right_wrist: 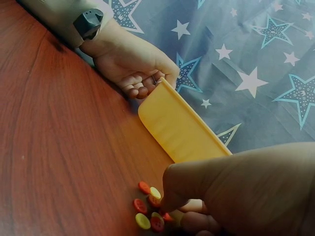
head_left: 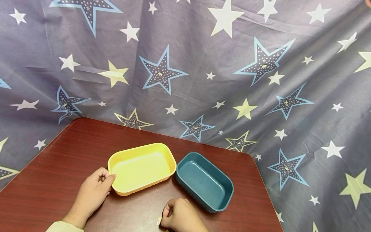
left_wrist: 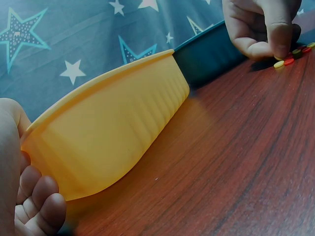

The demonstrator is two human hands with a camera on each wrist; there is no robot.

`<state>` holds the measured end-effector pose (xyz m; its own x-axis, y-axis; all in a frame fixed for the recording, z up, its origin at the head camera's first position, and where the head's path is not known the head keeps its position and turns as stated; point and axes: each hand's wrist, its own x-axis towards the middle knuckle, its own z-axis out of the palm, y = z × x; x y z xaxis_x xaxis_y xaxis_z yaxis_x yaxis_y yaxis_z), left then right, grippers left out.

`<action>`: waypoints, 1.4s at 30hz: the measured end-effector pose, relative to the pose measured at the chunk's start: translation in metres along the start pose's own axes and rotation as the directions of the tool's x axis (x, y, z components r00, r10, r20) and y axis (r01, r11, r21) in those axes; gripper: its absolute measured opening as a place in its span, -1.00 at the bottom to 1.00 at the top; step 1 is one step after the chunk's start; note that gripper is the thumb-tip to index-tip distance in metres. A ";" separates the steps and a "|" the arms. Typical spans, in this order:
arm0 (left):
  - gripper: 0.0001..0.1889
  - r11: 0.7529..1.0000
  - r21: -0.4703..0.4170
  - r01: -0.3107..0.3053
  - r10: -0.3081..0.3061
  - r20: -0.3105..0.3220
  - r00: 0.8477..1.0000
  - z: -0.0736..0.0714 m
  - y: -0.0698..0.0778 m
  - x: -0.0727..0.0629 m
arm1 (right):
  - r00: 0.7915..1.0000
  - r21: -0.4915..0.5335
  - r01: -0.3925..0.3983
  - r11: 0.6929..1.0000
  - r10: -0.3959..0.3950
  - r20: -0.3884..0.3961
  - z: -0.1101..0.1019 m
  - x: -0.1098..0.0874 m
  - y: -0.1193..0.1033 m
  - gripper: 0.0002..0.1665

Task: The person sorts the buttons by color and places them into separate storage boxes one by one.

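The reddish-brown tabletop [head_left: 66, 167] shows dark wood grain and rounded far corners. A yellow bin [head_left: 139, 170] stands on it, a dark teal bin [head_left: 203, 182] just to its right. On the near side lies a loose cluster of red and yellow buttons [right_wrist: 154, 201].

Right grip [right_wrist: 241, 189] among red and yellow buttons [right_wrist: 153, 201]

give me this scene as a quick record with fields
left grip: pinches rim of yellow rounded-rectangular plastic tub
right grip: at small round red and yellow plastic buttons; whether it holds one is unclear
neighbour: dark teal rounded-rectangular plastic tub, right of the yellow one
surface: dark red-brown wood-grain table
backdrop: grey star-print cloth
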<state>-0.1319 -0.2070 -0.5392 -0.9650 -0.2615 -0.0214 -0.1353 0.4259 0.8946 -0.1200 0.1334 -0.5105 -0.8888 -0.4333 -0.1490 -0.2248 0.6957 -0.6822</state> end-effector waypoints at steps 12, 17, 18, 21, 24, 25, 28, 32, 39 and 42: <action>-0.61 1.000 0.001 -0.001 0.001 0.002 1.000 -0.001 0.001 -0.001 | 0.996 0.020 0.058 0.998 -0.057 -0.066 -0.004 -0.001 0.003 -0.69; -0.61 1.000 0.003 -0.011 0.011 -0.004 1.000 0.000 -0.001 0.001 | 0.998 0.126 0.028 0.992 -0.019 -0.068 -0.009 -0.001 0.008 -0.73; -0.62 1.000 0.003 -0.013 0.013 -0.004 1.000 0.000 -0.001 0.001 | 0.998 0.151 0.017 0.988 -0.007 -0.065 -0.010 -0.001 0.009 -0.74; -0.62 1.000 -0.001 -0.016 0.016 -0.007 1.000 0.000 -0.001 0.001 | 0.998 0.207 0.001 0.978 0.013 -0.067 -0.013 0.001 0.010 -0.78; -0.62 1.000 -0.004 -0.018 0.018 -0.010 1.000 0.000 0.000 0.001 | 0.998 0.268 -0.010 0.963 0.026 -0.056 -0.016 0.002 0.009 -0.83; -0.62 1.000 -0.004 -0.018 0.018 -0.010 1.000 0.000 0.001 0.000 | 0.998 0.283 -0.010 0.959 0.027 -0.055 -0.018 0.002 0.008 -0.83; -0.62 1.000 -0.001 -0.015 0.015 -0.011 1.000 -0.001 0.002 0.000 | 0.998 0.314 -0.013 0.949 0.032 -0.057 -0.023 0.002 0.004 -0.83; -0.62 1.000 0.000 -0.008 0.008 -0.007 1.000 -0.001 0.004 0.000 | 0.996 0.313 -0.002 0.950 0.031 -0.089 -0.032 0.003 -0.001 -0.83; -0.62 1.000 -0.014 -0.012 0.011 -0.010 1.000 -0.001 0.005 -0.001 | 0.993 0.334 0.001 0.943 0.038 -0.109 -0.045 0.009 -0.008 -0.92; -0.63 1.000 -0.020 -0.018 0.018 -0.010 1.000 -0.001 0.005 -0.001 | 0.993 0.336 0.010 0.942 0.029 -0.112 -0.053 0.014 -0.012 -0.93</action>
<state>-0.1310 -0.2057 -0.5339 -0.9650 -0.2623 -0.0008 -0.1131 0.4135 0.9035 -0.1514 0.1493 -0.4663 -0.9341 -0.3460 -0.0878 -0.0867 0.4584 -0.8845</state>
